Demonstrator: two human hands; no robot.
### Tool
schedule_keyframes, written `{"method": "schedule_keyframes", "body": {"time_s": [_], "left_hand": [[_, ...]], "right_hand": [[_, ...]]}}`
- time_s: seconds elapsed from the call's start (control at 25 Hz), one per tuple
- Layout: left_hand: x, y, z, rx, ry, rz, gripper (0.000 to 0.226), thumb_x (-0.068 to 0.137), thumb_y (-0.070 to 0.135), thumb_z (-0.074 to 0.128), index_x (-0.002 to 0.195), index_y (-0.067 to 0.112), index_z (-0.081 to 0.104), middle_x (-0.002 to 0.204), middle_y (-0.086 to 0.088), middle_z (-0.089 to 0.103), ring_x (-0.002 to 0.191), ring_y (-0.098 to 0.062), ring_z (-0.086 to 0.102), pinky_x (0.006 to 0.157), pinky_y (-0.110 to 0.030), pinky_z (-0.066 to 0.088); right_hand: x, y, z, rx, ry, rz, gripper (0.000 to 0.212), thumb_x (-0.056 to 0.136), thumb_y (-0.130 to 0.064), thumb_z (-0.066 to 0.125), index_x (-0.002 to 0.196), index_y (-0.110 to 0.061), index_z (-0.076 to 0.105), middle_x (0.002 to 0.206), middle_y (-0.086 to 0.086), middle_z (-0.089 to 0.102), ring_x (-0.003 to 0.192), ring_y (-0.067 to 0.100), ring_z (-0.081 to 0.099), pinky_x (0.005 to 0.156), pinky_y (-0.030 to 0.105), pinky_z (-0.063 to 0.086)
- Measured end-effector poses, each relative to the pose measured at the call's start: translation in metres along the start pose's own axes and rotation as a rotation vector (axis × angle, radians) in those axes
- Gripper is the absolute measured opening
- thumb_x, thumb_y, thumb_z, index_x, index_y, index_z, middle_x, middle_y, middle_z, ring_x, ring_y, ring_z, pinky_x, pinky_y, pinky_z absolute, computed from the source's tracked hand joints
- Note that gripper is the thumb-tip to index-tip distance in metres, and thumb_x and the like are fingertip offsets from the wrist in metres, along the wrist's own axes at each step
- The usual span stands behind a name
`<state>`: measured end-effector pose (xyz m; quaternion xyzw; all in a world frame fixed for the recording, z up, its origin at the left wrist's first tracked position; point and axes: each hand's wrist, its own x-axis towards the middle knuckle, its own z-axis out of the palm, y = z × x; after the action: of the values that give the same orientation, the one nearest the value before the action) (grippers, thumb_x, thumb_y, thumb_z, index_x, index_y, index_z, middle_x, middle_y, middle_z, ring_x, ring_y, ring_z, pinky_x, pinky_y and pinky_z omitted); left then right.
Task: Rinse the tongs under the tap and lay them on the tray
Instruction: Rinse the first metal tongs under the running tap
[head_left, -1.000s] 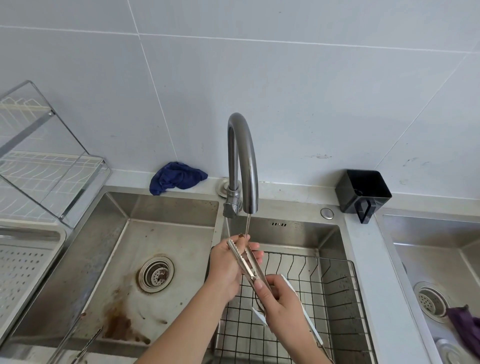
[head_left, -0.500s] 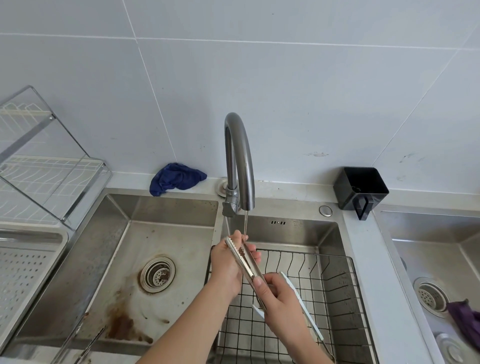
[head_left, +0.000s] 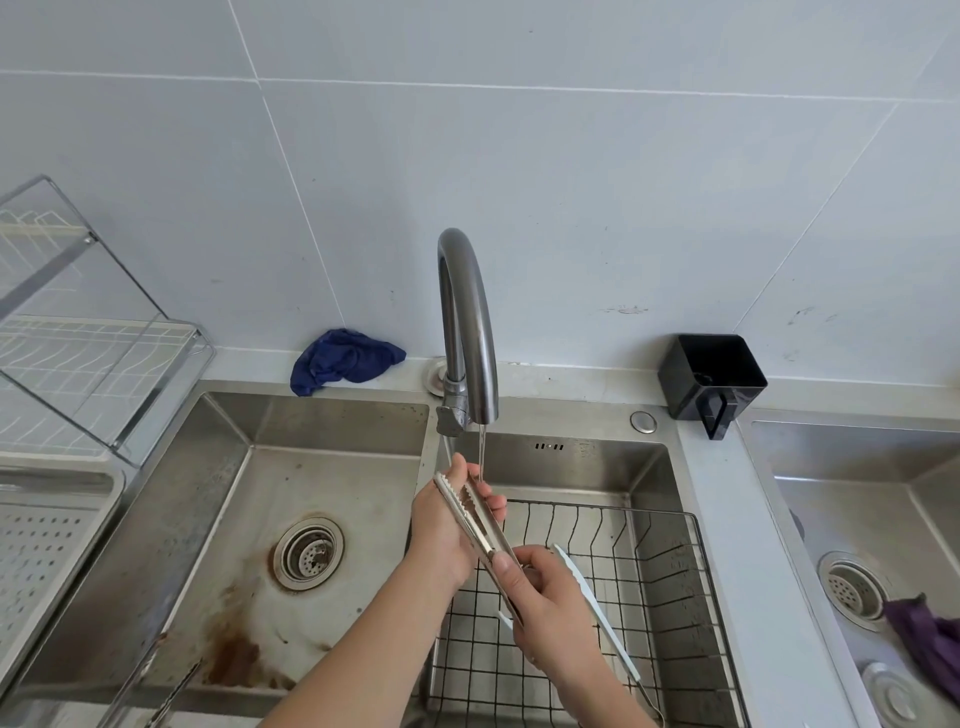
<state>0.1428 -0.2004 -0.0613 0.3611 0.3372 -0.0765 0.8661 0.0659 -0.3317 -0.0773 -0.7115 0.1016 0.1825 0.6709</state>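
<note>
White tiled wall (head_left: 571, 182) backs a steel counter with a stained left basin (head_left: 332, 467), and a middle basin holding a black wire basket (head_left: 670, 571). The perforated tray (head_left: 47, 545), where the tongs must end up, sits at the far left, well apart from your hands. The tap (head_left: 465, 312) arches over the middle basin and is running.

Your left hand (head_left: 441, 530) cups the toothed end of the metal tongs (head_left: 475, 525), with its fingers curled round behind them. Your right hand (head_left: 545, 608) pinches the handle end lower down, thumb on top. The tongs slant up towards the spout over the basket's left edge, arms pressed together.

The thin stream (head_left: 482, 452) lands just at the toothed tips, so the rinse looks under way, not finished. To do it well, let the arms spring apart so water reaches the inner faces. Rub the teeth with your left fingertips, and slide the tongs up through the stream so the handle gets wet too. Shake off the drips over the basin before carrying them left. Leave the white tongs (head_left: 592, 597) in the basket alone.
</note>
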Motion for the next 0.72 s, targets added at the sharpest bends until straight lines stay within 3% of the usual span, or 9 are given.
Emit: {"method": "schedule_keyframes", "body": {"time_s": [0.08, 0.24, 0.36, 0.48, 0.6, 0.72], "left_hand": [[-0.002, 0.000, -0.001, 0.008, -0.014, -0.012, 0.023, 0.100, 0.023, 0.060, 0.102, 0.000, 0.065, 0.064, -0.008, 0.067, 0.057, -0.023, 0.068, 0.057, -0.034, 0.061], [-0.003, -0.006, -0.002, 0.008, -0.072, -0.017, 0.027, 0.099, -0.010, 0.047, 0.119, 0.000, 0.062, 0.086, -0.016, 0.076, 0.075, -0.028, 0.074, 0.067, -0.035, 0.063], [-0.003, -0.014, -0.002, 0.064, -0.054, 0.001, 0.019, 0.100, -0.001, 0.052, 0.114, 0.002, 0.064, 0.081, -0.016, 0.072, 0.069, -0.028, 0.071, 0.064, -0.037, 0.060], [-0.003, -0.019, -0.003, 0.139, -0.016, 0.006, 0.018, 0.100, 0.014, 0.058, 0.107, -0.001, 0.066, 0.070, -0.015, 0.068, 0.059, -0.030, 0.066, 0.057, -0.037, 0.057], [0.001, -0.014, -0.008, 0.229, 0.022, -0.001, 0.018, 0.101, 0.007, 0.053, 0.109, -0.001, 0.067, 0.078, -0.020, 0.073, 0.065, -0.033, 0.070, 0.063, -0.040, 0.060], [0.003, -0.006, -0.014, 0.234, 0.012, -0.034, 0.024, 0.097, 0.000, 0.047, 0.112, -0.001, 0.066, 0.084, -0.024, 0.074, 0.065, -0.032, 0.070, 0.064, -0.041, 0.063]], "right_hand": [[-0.002, -0.001, 0.000, 0.023, -0.017, 0.022, 0.041, 0.072, -0.073, 0.069, 0.083, -0.033, 0.066, 0.054, -0.008, 0.042, 0.043, 0.014, 0.030, 0.042, 0.024, 0.027], [-0.004, -0.004, -0.005, 0.087, -0.016, 0.071, 0.043, 0.082, -0.060, 0.066, 0.092, -0.018, 0.065, 0.058, 0.002, 0.044, 0.036, 0.016, 0.031, 0.037, 0.020, 0.025], [-0.006, -0.006, -0.006, 0.059, -0.066, 0.118, 0.034, 0.093, -0.060, 0.059, 0.081, -0.029, 0.065, 0.061, 0.010, 0.050, 0.036, 0.020, 0.043, 0.038, 0.022, 0.033], [-0.006, -0.005, -0.003, 0.050, -0.101, 0.177, 0.038, 0.101, -0.049, 0.054, 0.076, -0.022, 0.062, 0.066, 0.013, 0.054, 0.041, 0.025, 0.052, 0.041, 0.027, 0.042], [-0.003, -0.007, 0.001, 0.091, -0.115, 0.224, 0.030, 0.102, -0.030, 0.052, 0.088, -0.004, 0.057, 0.066, 0.018, 0.053, 0.037, 0.024, 0.049, 0.038, 0.027, 0.042], [0.003, -0.014, 0.002, 0.061, -0.124, 0.232, 0.025, 0.102, -0.021, 0.050, 0.089, -0.001, 0.056, 0.060, 0.018, 0.056, 0.035, 0.023, 0.048, 0.036, 0.024, 0.041]]}}
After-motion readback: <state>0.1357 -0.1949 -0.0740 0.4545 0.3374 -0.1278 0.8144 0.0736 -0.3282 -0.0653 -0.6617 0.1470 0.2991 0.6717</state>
